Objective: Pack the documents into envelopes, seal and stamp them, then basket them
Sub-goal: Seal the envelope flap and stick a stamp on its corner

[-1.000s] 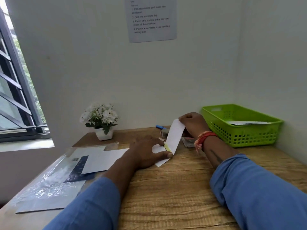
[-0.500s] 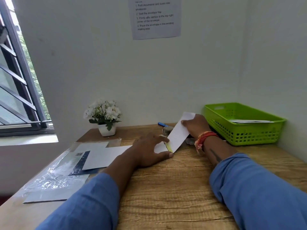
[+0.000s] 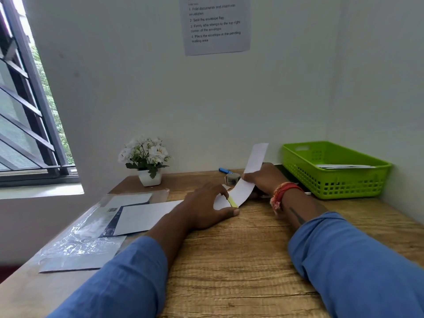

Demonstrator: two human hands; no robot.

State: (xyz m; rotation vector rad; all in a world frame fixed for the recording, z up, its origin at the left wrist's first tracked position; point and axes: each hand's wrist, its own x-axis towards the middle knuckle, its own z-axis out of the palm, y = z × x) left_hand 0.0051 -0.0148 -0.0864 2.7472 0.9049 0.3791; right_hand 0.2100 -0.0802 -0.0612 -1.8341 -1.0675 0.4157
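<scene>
A pale plastered wall (image 3: pixel 137 88) is met by a wooden table (image 3: pixel 241 249) with a rough, streaked grain. A dark-framed window (image 3: pixel 27 125) is set at the left, and a printed sheet (image 3: pixel 216 24) is stuck high on the wall. A green plastic basket (image 3: pixel 339 177), rectangular with perforated sides, is placed at the right end of the table, and flat white paper is seen inside it. Glossy, crinkled clear plastic sleeves (image 3: pixel 80 242) are spread at the left, with a white sheet (image 3: pixel 144 216) laid over them. A small white pot of white flowers (image 3: pixel 146 161) is stood by the wall. A long white envelope (image 3: pixel 243 187) is held tilted up off the table near its middle; a yellow strip shows at its lower end. It is pinned by the flattened left hand (image 3: pixel 204 207) and pinched at mid-length by the right hand (image 3: pixel 263 180). A blue pen (image 3: pixel 226 171) is laid behind them.
</scene>
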